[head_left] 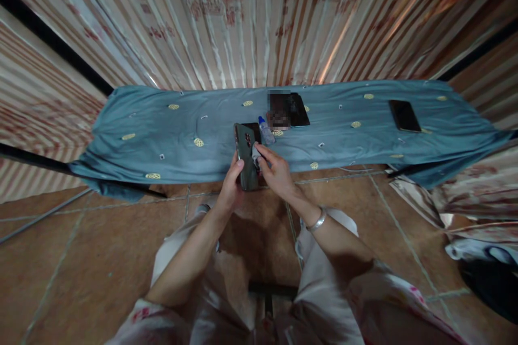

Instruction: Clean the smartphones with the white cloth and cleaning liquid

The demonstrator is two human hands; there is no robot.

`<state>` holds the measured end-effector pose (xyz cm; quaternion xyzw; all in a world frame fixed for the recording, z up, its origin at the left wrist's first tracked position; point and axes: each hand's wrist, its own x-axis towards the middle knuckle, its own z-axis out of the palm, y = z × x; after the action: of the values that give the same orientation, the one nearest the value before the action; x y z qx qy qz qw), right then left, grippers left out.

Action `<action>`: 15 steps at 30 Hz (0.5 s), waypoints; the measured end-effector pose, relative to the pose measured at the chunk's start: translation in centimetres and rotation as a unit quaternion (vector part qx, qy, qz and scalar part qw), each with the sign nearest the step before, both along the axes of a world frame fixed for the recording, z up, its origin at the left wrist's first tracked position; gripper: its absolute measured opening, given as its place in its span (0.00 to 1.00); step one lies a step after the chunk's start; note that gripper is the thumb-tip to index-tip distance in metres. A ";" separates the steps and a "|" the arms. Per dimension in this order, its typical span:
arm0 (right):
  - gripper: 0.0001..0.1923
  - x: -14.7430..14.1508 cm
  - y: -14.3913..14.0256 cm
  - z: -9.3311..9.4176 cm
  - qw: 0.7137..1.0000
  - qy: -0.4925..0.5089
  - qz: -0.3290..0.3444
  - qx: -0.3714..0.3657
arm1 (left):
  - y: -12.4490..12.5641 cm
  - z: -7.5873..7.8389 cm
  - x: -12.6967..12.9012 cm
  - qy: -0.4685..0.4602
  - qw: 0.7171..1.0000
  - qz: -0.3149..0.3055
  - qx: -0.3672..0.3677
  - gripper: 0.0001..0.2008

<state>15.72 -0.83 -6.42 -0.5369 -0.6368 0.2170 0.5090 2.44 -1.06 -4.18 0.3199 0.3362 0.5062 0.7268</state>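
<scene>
My left hand (231, 183) grips a dark smartphone (247, 172) by its left edge, the camera side turned up towards me. Pinched in my right hand (277, 172) is a small grey cloth (256, 155), pressed against the phone's right side below the cameras. Just beyond lies a clear bottle (267, 133) with a blue cap, tipped on its side on the blue cloth cover. Partly hidden behind the phone, another dark flat object (256, 128) rests on the cover.
A blue cover (218, 156) with yellow pineapple prints drapes over the long bench. On it lie a dark tablet-like slab (299, 110), partly pixelated, and a black phone-like device (404, 116) at the right. Striped curtains (251, 21) hang behind. A black bag-like object (491, 285) sits on the tiled floor.
</scene>
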 end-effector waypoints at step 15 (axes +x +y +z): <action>0.17 -1.1 -1.5 0.8 0.998 -0.024 0.059 0.023 | 0.4 0.7 -0.1 -0.039 0.997 0.025 -0.063 0.25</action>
<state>14.65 -2.35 -5.62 -0.4915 -0.6845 0.2190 0.4919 2.35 -0.66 -3.52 0.2453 0.3462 0.5141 0.7455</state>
